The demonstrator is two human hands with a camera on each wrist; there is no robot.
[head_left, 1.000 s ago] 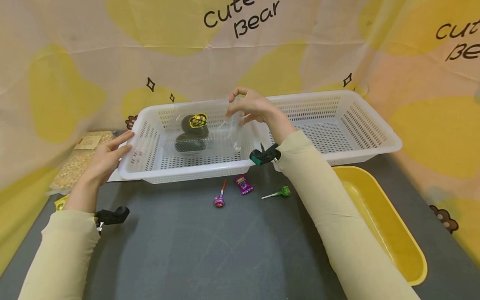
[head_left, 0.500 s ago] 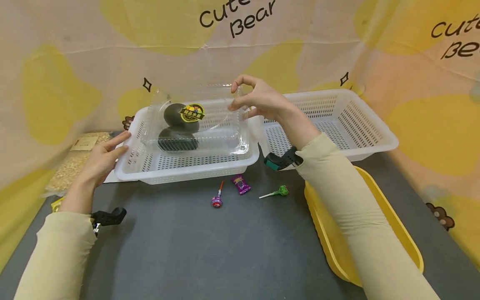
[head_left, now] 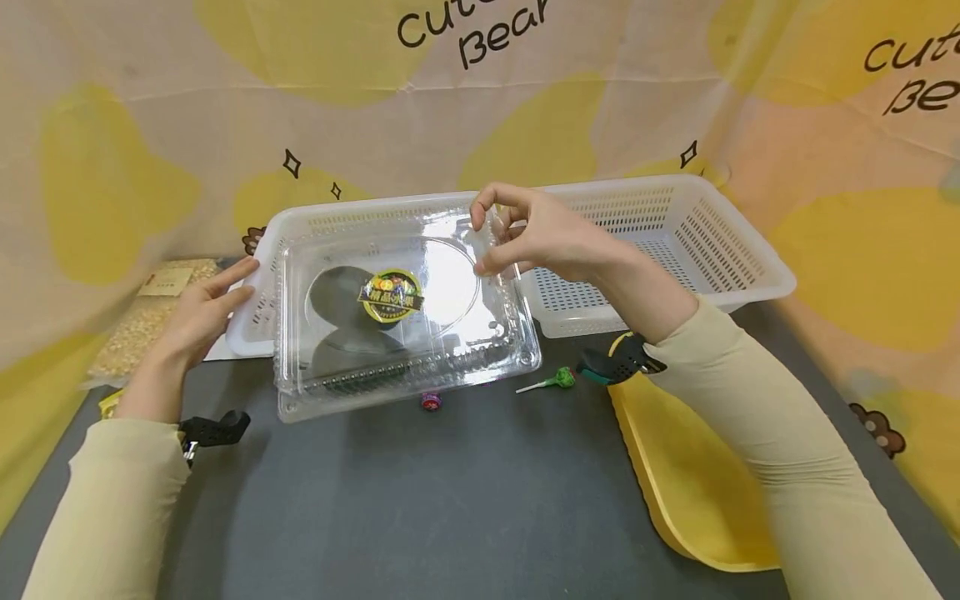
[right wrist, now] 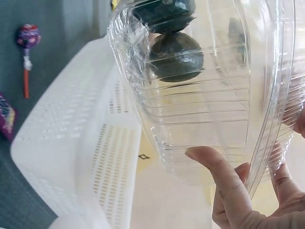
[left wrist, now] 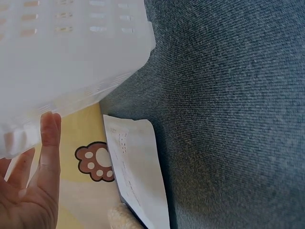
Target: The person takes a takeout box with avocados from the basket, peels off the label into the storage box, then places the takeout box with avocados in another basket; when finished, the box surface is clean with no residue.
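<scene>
My right hand (head_left: 543,233) grips the right end of a clear plastic fruit box (head_left: 450,333), thumb and fingers around its edge. Tilted, the box hangs over the front of the left white basket (head_left: 300,218). A round yellow-and-black label (head_left: 390,296) is on its lid. Inside lie dark rounded fruits (right wrist: 176,57), blurred by the plastic; their kind is unclear. At that basket's left end, my left hand (head_left: 198,317) touches the rim with nearly straight fingers, also seen on the basket (left wrist: 71,62) in the left wrist view.
A second white basket (head_left: 742,287) stands on the right, with a yellow tray (head_left: 697,500) nearer. A green lollipop (head_left: 562,378) and a purple lollipop (head_left: 431,402) lie on the grey table (head_left: 450,517). A bag of pale grains (head_left: 142,325) is at left.
My right hand has lifted the fruit box out of the left basket and brought it nearer, tilting its lid toward me. My left hand has stayed at the rim.
</scene>
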